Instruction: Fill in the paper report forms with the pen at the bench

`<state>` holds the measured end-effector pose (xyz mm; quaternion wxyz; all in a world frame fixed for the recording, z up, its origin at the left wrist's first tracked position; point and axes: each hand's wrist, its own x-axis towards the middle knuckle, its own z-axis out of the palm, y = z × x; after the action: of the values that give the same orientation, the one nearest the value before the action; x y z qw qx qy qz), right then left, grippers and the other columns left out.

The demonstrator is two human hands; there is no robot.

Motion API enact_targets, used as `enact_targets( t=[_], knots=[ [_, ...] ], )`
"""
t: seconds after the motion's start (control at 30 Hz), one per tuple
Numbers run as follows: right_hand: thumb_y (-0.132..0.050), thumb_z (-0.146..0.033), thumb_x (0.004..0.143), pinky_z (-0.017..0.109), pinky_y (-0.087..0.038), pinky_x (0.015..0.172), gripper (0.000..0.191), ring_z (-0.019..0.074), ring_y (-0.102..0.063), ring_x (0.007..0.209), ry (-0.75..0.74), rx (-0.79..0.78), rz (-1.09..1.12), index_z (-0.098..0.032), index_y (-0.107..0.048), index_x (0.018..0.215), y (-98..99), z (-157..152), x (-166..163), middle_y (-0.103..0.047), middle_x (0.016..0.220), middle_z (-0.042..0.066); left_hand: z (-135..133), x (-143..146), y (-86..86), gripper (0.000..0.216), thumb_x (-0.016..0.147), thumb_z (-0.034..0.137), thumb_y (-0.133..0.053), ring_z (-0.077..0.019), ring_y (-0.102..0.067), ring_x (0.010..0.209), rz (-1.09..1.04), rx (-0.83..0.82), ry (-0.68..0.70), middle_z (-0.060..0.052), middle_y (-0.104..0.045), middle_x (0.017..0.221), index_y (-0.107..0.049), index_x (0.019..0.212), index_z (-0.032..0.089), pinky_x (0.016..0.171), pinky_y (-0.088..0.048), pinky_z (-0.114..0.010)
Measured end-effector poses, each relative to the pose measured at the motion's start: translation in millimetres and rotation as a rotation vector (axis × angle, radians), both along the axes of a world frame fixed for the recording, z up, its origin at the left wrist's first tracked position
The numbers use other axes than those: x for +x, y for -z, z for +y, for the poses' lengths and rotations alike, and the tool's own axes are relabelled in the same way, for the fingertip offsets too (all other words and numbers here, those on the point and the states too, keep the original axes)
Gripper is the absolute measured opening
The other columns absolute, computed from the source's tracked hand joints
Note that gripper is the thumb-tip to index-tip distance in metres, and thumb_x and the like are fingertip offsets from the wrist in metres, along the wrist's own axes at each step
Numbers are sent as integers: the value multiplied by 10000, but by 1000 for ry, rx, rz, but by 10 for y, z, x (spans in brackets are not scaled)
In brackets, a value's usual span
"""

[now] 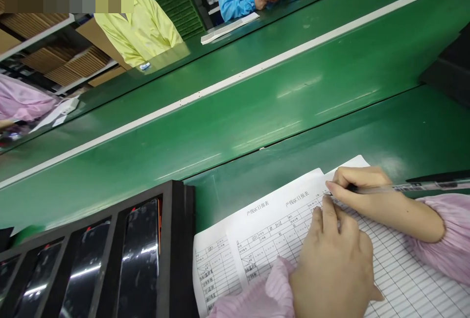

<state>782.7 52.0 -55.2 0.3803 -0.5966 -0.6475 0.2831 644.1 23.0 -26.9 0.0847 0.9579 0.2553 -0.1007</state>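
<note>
Green bench (257,112) | form (257,239) under both hands | right hand (370,195) pinching pen (404,188), tip on form | left hand (334,264) flat alongside

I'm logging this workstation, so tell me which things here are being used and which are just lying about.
In use: right hand gripping pen; left hand flat on forms.
Lying about: phone tray; belt; papers on the far side.

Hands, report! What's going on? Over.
Right hand grips pen, tip on form. Left hand flat on form. Phone tray at left, not blocking.
</note>
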Motion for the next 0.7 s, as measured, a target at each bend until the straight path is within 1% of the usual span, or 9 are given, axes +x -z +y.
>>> enact_targets(
  t=[0.2, 0.33, 0.43, 0.57, 0.7],
  knots=[
    [-477, -288, 773, 241, -294, 375, 343, 93, -351, 408, 44, 3, -11, -211, -291, 496, -13, 13, -5, -424, 444, -23, 30, 3, -10, 680, 752, 620, -671, -342, -446, 1306, 38, -25, 25, -135, -599, 1288, -617, 1225, 135, 1017, -475, -415],
    [-484, -278, 763, 230, -282, 369, 346, 84, -334, 403, 16, -5, -19, -204, -289, 488, -26, 19, -6, -407, 439, -35, 11, -8, 4, 653, 789, 637, -614, -327, -438, 1316, 20, -5, -6, -125, -597, 1290, -624, 1213, 141, 1036, -457, -410],
    [-479, -280, 766, 222, -289, 372, 346, 80, -337, 402, 17, -1, -13, -202, -297, 482, -40, 13, 2, -420, 438, -38, -4, -12, 14, 648, 774, 625, -641, -319, -446, 1313, 3, 5, -8, -119, -603, 1283, -626, 1209, 145, 1029, -466, -395],
    [-478, -295, 769, 220, -309, 379, 349, 86, -360, 412, 65, 2, -12, -207, -294, 486, -52, 1, 36, -429, 444, -32, -3, -8, 23, 641, 774, 643, -627, -321, -452, 1307, -10, -6, -9, -119, -617, 1263, -642, 1180, 148, 1010, -483, -401],
    [-482, -311, 763, 225, -343, 401, 345, 96, -382, 431, 114, 8, -27, -213, -297, 488, -44, -2, 76, -440, 462, -21, 22, -15, 36, 674, 719, 638, -689, -326, -422, 1328, -8, -19, 17, -114, -609, 1278, -637, 1178, 148, 1031, -459, -410]
  ],
)
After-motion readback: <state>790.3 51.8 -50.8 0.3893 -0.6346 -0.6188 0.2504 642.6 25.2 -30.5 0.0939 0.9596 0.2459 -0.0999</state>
